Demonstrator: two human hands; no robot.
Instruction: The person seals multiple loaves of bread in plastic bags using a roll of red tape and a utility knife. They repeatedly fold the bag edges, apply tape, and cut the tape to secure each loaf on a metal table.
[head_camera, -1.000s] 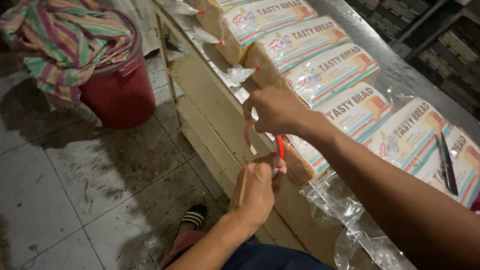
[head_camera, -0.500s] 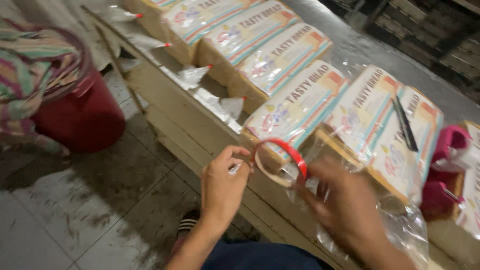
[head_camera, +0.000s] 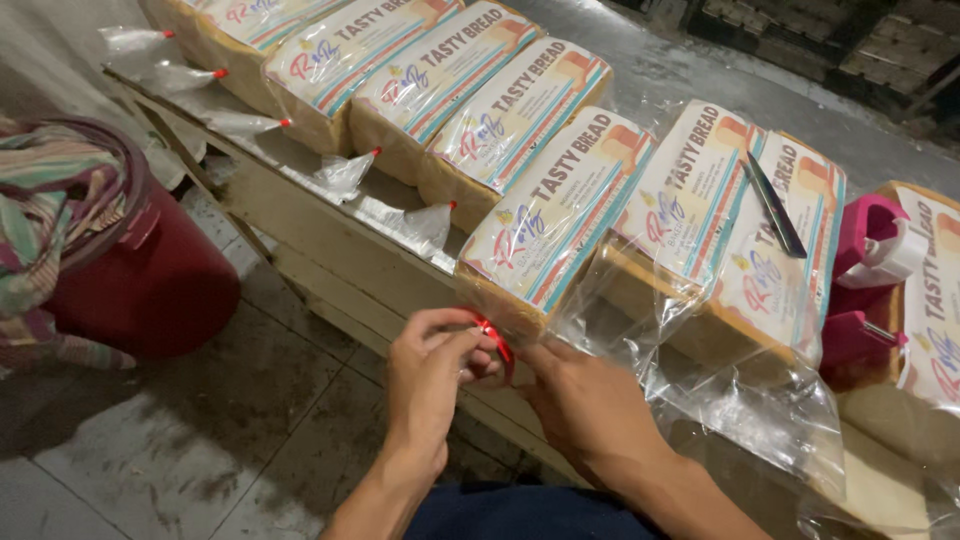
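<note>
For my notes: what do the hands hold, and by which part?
Both hands pinch a thin red band at the bagged bread loaf's twisted end.

Glossy clear plastic wraps the bread loaf (head_camera: 555, 225), crinkled at its open end. The red tie (head_camera: 495, 340) at that end looks like shiny plastic. Beneath the loaf, the table (head_camera: 330, 240) is worn matt wood; left of it sits a smooth red plastic bucket (head_camera: 150, 290) under striped cloth (head_camera: 45, 200).
</note>
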